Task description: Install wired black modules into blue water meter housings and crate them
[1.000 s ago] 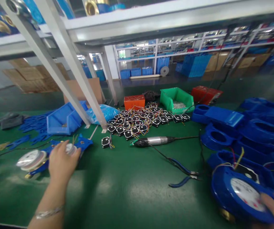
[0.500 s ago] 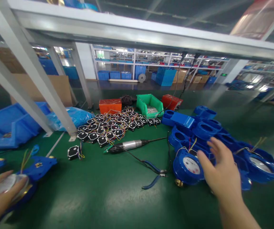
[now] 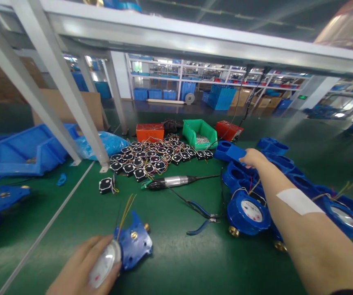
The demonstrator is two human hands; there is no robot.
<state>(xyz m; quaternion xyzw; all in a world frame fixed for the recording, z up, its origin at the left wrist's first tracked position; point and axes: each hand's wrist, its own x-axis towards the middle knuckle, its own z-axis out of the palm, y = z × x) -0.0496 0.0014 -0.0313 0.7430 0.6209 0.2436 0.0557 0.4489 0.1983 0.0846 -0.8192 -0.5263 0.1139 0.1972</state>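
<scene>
Nearest, the left hand (image 3: 86, 264) gripped a round meter dial (image 3: 107, 262) between thumb and fingers; since the preceding views, the dial and the blue plate (image 3: 136, 246) adjoining it had shifted rightward, clear of the grey line (image 3: 54, 217). Farther off, the right hand (image 3: 252, 157), earlier spread in the air, had reached a blue housing (image 3: 236, 155); whether it pinched the edge could not be told. Both hands thus appeared engaged with parts of the work. Beyond lay wired black modules (image 3: 139, 174).
</scene>
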